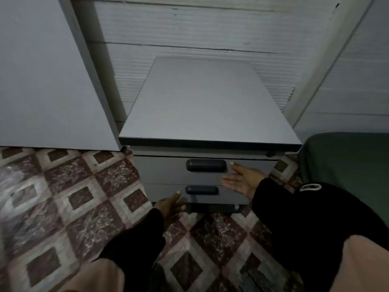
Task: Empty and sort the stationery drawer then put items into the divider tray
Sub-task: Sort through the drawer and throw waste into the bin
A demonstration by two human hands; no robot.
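A low grey drawer cabinet stands on the floor in front of me. Its upper drawer and lower drawer are both closed, each with a dark oval handle: the upper handle and the lower handle. My right hand is stretched out with straight fingers, palm up, just right of the upper handle, a fingertip near the handle's end. My left hand reaches toward the lower drawer's left bottom corner, thumb raised beside the lower handle. Neither hand holds anything. No stationery or divider tray is in view.
A grey desk panel stands to the left of the cabinet. A green cushioned seat sits at the right. The floor is patterned in brown and cream tiles. A ribbed white wall lies behind.
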